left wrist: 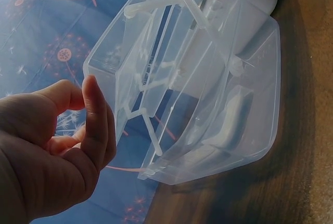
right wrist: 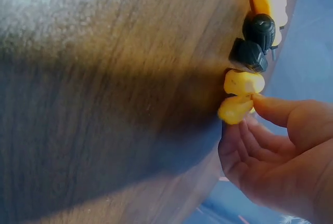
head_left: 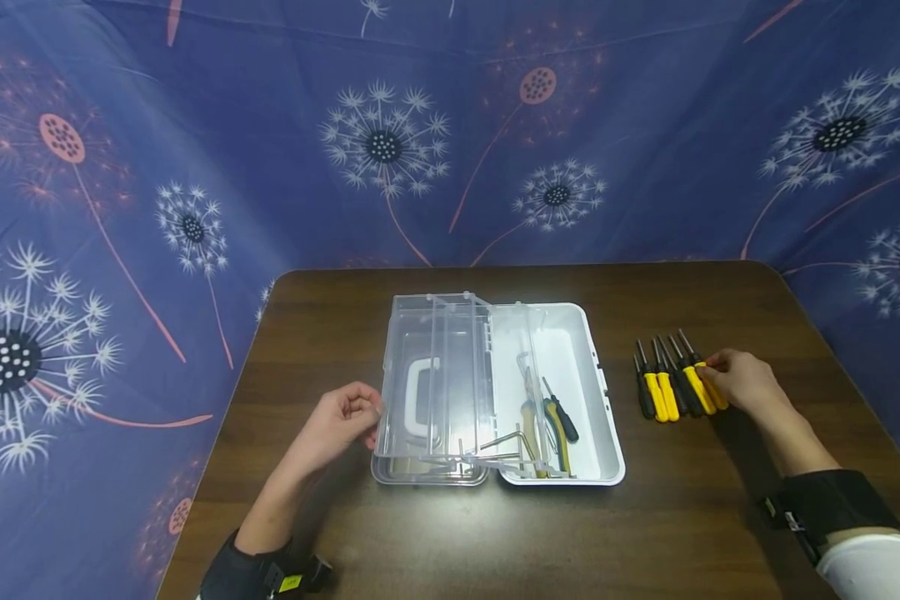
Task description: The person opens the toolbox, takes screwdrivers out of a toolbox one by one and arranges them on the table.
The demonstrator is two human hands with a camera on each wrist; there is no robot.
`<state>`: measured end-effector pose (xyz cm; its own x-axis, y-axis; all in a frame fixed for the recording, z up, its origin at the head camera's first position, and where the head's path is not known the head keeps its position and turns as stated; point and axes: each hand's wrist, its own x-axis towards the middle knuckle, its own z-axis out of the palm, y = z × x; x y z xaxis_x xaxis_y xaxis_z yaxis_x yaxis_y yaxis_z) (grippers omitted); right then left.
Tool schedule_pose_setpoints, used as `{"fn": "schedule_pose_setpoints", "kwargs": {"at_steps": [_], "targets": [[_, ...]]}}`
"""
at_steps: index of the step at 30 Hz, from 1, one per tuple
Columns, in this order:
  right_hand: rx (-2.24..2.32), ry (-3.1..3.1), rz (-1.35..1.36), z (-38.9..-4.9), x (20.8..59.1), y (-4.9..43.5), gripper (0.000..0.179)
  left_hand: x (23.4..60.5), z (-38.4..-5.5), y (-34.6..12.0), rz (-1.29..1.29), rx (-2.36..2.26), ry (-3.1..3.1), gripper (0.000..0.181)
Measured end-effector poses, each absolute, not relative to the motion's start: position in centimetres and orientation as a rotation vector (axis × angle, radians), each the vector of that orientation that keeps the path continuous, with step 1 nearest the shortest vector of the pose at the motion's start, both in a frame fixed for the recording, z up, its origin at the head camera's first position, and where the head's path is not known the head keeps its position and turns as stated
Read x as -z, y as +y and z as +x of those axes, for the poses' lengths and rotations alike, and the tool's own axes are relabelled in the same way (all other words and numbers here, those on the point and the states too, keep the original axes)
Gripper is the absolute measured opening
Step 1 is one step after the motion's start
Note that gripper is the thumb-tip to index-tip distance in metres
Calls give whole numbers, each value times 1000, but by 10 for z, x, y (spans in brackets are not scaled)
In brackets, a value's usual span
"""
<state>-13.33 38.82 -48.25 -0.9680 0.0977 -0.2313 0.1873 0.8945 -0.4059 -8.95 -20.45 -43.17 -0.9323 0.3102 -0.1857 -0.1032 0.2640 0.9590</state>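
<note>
My right hand pinches the handle of a yellow screwdriver between thumb and fingers, at the right end of a row of black and yellow screwdrivers. The row lies on the table with its shafts pointing away. My left hand is by the left edge of a clear plastic tray, fingers loosely curled and fingertips right at the edge. That tray sits raised on folding arms over the opened toolbox. Nothing shows in the gap between the left thumb and fingers.
Inside the white box base lie a black screwdriver, yellow-handled pliers and other tools. L-shaped hex keys are at the tray's front. Below the tray, the clear lid shows a white handle. A patterned curtain hangs behind the table.
</note>
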Motion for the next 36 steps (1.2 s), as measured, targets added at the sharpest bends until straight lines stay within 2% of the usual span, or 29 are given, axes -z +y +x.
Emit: {"fn": "schedule_pose_setpoints", "kwargs": {"at_steps": [7,36], "targets": [[663,2934,238,-132,487,390,35,431,-89,-204,190,-1727,2194,15],[611,2892,224,-126,482,385,51,434,-90,-204,195,-1732,2200,14]]}}
